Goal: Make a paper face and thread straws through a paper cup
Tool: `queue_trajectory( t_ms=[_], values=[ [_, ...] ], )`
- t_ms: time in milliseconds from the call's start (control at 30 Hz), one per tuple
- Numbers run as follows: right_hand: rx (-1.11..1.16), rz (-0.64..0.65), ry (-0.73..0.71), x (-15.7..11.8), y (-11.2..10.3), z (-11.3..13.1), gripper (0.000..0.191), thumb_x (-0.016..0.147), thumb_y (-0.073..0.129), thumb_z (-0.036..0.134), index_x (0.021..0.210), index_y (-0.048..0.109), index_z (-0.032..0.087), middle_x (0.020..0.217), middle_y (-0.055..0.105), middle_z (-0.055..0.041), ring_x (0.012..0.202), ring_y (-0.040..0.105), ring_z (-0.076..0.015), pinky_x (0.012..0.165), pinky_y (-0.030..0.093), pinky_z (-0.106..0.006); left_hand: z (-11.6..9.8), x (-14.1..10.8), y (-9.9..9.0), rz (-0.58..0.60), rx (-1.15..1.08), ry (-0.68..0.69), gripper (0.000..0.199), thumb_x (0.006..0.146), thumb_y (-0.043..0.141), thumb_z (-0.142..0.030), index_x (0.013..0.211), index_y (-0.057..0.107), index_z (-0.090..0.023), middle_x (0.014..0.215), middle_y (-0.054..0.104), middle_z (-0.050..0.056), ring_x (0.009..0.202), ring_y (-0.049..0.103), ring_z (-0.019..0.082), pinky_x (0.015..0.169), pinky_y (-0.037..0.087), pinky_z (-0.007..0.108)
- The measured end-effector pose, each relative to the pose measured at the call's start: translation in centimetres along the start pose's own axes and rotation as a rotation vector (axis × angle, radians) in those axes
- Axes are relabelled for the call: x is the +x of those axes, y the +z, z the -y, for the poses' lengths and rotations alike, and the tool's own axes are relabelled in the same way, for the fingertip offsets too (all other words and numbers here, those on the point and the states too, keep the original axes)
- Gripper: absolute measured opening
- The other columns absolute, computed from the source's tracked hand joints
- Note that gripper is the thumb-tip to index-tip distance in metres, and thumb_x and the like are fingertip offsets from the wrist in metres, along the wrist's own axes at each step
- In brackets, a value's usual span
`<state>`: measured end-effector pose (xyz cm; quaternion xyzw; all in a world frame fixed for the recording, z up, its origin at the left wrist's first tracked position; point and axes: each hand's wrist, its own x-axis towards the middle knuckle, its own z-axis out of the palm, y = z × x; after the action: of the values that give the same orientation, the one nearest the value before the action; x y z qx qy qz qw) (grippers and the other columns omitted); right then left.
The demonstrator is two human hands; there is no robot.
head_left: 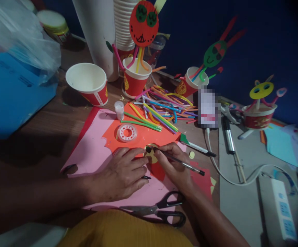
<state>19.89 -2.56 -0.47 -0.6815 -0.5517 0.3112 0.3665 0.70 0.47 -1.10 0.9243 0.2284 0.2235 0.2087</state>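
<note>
My right hand (176, 166) grips a slim clear-barrelled pen (187, 166), its writing end over a small yellow paper disc (152, 157) with a dark piece on it. My left hand (125, 171) lies palm down on pink paper (94, 151), fingers apart, fingertips at the disc's left edge. From under its fingers pokes a small black pointed tip (146, 177); the rest is covered. Beneath the disc is orange-red paper (141, 137). A tape roll (127, 132) and a small white-capped bottle (119, 110) stand above my left hand. Black-handled scissors (159, 208) lie near my body.
Coloured straw-like sticks (161, 106) are piled behind the papers. An upright paper cup (86, 82) stands left of a cup (137, 75) bearing a red face figure. A phone (207, 107) trails a white cable (223, 176). A power strip (284, 209) sits at right.
</note>
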Motion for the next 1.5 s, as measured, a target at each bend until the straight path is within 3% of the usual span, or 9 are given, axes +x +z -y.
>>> queue_trajectory(
  t_ms=[433, 1500],
  values=[
    [-0.012, -0.017, -0.042, -0.04, -0.13, 0.41, 0.007, 0.078, 0.063, 0.025, 0.074, 0.060, 0.020, 0.069, 0.072, -0.0021, 0.056, 0.066, -0.0137, 0.051, 0.050, -0.022, 0.13, 0.05, 0.01, 0.001, 0.018, 0.006, 0.013, 0.087, 0.056, -0.028, 0.080, 0.061, -0.018, 0.106, 0.069, 0.002, 0.110, 0.052, 0.025, 0.080, 0.034, 0.036],
    [-0.029, 0.009, -0.059, -0.11, -0.15, -0.04, 0.006, 0.080, 0.063, 0.026, 0.078, 0.062, 0.020, 0.071, 0.071, -0.0012, 0.058, 0.065, -0.0131, 0.053, 0.051, -0.022, 0.11, 0.02, -0.07, 0.007, 0.003, 0.004, 0.013, 0.087, 0.057, -0.027, 0.082, 0.064, -0.018, 0.105, 0.070, 0.001, 0.112, 0.051, 0.025, 0.080, 0.035, 0.036]
  ],
)
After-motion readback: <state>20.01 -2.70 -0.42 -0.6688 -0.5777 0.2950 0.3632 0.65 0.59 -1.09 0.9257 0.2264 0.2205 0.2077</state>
